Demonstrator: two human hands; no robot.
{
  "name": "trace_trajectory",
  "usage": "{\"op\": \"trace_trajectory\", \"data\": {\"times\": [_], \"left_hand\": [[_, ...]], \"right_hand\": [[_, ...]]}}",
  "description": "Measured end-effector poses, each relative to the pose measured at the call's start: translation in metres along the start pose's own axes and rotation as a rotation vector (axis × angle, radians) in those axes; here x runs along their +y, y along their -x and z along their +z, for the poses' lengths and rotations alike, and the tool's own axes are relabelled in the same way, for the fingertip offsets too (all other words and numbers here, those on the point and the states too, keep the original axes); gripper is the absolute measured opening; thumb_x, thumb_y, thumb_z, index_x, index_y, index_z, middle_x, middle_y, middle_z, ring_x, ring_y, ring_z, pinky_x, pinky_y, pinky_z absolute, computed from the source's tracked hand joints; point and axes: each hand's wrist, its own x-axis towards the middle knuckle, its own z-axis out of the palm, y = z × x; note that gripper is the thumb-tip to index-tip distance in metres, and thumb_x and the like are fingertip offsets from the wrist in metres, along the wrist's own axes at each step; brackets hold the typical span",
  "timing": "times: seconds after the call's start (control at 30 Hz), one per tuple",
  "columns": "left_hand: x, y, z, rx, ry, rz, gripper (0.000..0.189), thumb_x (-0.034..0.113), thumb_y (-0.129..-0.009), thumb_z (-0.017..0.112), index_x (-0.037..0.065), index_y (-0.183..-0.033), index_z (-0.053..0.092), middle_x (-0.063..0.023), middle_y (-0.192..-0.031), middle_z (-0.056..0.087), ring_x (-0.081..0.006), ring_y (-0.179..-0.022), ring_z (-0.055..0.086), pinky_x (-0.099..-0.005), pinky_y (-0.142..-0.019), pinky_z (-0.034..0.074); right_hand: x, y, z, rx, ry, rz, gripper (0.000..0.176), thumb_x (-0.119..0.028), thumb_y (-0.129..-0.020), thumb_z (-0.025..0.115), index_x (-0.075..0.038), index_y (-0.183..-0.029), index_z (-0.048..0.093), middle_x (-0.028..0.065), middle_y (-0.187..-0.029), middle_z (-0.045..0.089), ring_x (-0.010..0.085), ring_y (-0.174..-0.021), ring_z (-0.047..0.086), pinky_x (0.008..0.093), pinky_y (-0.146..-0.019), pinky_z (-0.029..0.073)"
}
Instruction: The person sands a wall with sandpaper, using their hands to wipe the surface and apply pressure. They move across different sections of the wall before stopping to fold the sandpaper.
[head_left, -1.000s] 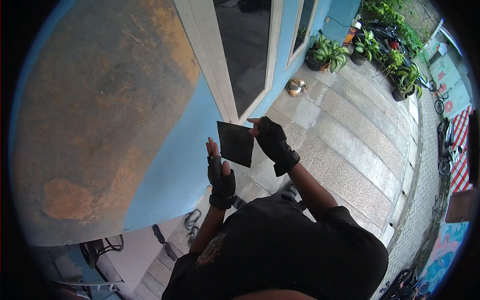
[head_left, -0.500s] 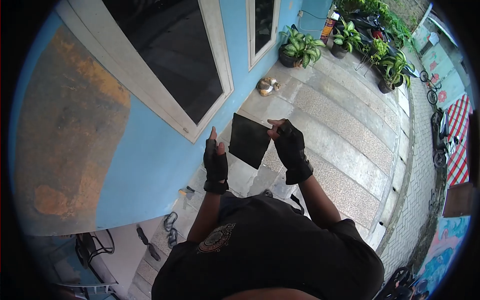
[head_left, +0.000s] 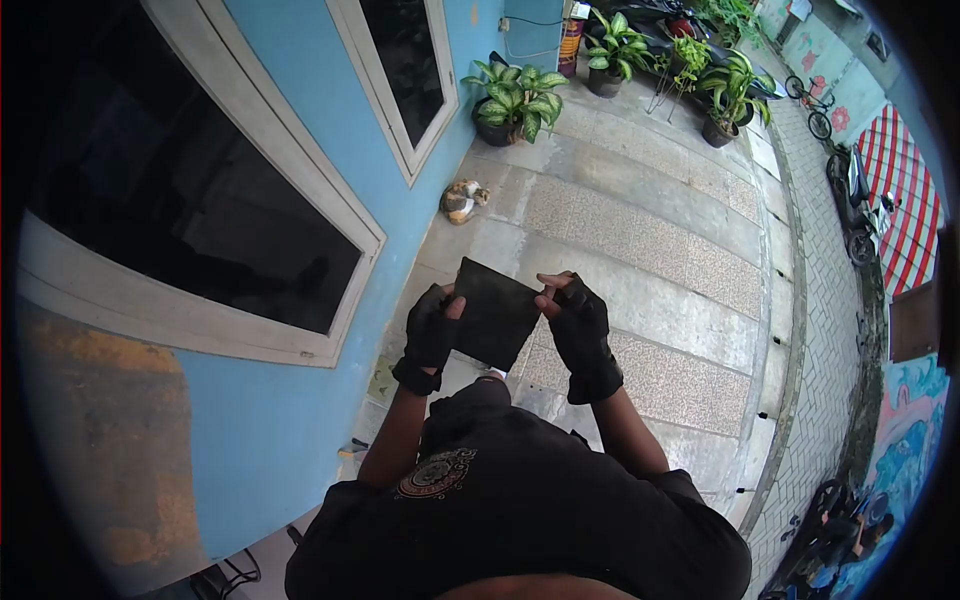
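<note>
A flat, dark, roughly square sheet (head_left: 495, 312) is held up in front of my chest; its material I cannot make out. My left hand (head_left: 430, 328), in a black fingerless glove, grips its left edge with the thumb on the near face. On the other side, my right hand (head_left: 580, 325), gloved the same way, pinches the upper right corner between thumb and fingers. The fingertips behind the sheet are hidden.
A calico cat (head_left: 463, 201) lies curled on the paved floor (head_left: 640, 240) by the blue wall (head_left: 270, 420). Window frames (head_left: 350, 240) line the left. Potted plants (head_left: 518, 100) stand ahead. Beyond the kerb at right, a person (head_left: 855, 535) is near motorbikes.
My left hand, earlier held apart from the sheet with its fingers up, has closed on the left edge. My right hand keeps its hold. The view has shifted forward along the wall.
</note>
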Motion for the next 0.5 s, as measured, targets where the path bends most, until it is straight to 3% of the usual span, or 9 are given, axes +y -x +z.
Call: {"op": "trace_trajectory", "data": {"times": [0.03, 0.13, 0.27, 0.37, 0.43, 0.5], "left_hand": [[-0.007, -0.018, 0.009, -0.016, 0.018, 0.002, 0.027, 0.023, -0.098, 0.068, 0.001, -0.113, 0.072, -0.0056, -0.096, 0.069, -0.0149, -0.091, 0.065, -0.0311, -0.084, 0.051], [-0.004, -0.08, 0.045, -0.03, -0.006, 0.002, 0.023, 0.023, -0.096, 0.072, 0.002, -0.104, 0.072, -0.003, -0.088, 0.066, -0.0124, -0.081, 0.061, -0.0309, -0.077, 0.05], [0.003, -0.161, 0.1, -0.059, -0.03, 0.112, 0.023, 0.024, -0.095, 0.073, 0.002, -0.102, 0.072, -0.001, -0.082, 0.062, -0.0106, -0.077, 0.056, -0.0288, -0.072, 0.047], [0.009, -0.216, 0.145, -0.183, 0.145, -0.026, 0.023, 0.025, -0.096, 0.073, 0.002, -0.102, 0.071, -0.001, -0.081, 0.061, -0.0101, -0.077, 0.055, -0.0278, -0.072, 0.046], [0.011, -0.248, 0.177, -0.215, 0.156, -0.034, 0.023, 0.025, -0.097, 0.073, 0.002, -0.102, 0.07, -0.0009, -0.081, 0.06, -0.0097, -0.076, 0.054, -0.0277, -0.072, 0.046], [0.002, -0.281, 0.213, -0.225, 0.158, 0.056, 0.022, 0.023, -0.096, 0.073, 0.002, -0.101, 0.07, -0.0006, -0.08, 0.06, -0.0102, -0.075, 0.054, -0.028, -0.072, 0.046]], "right_hand": [[0.008, -0.016, -0.011, 0.012, 0.007, 0.012, 0.031, -0.005, -0.091, 0.075, -0.005, -0.121, 0.07, 0.0005, -0.089, 0.06, 0.0115, -0.08, 0.055, 0.0265, -0.075, 0.047], [0.024, -0.065, -0.043, 0.072, 0.044, 0.087, 0.036, -0.006, -0.09, 0.076, -0.006, -0.125, 0.068, 0.0004, -0.091, 0.061, 0.0108, -0.08, 0.056, 0.026, -0.076, 0.048], [0.044, -0.13, -0.089, 0.159, 0.152, 0.181, 0.042, -0.011, -0.091, 0.076, -0.008, -0.132, 0.066, 0.0033, -0.098, 0.066, 0.0128, -0.087, 0.062, 0.0281, -0.081, 0.051], [0.074, -0.169, -0.125, 0.258, 0.114, 0.221, 0.044, -0.013, -0.09, 0.078, -0.008, -0.133, 0.067, 0.0044, -0.099, 0.068, 0.0127, -0.085, 0.062, 0.0277, -0.078, 0.051], [0.084, -0.19, -0.149, 0.31, 0.105, 0.216, 0.037, -0.014, -0.09, 0.079, -0.005, -0.124, 0.07, 0.0031, -0.094, 0.068, 0.0119, -0.084, 0.062, 0.0272, -0.077, 0.051], [0.101, -0.21, -0.181, 0.292, 0.219, 0.384, 0.025, -0.01, -0.087, 0.08, -0.004, -0.111, 0.072, 0.0039, -0.092, 0.069, 0.0139, -0.084, 0.064, 0.0276, -0.076, 0.051]]}}
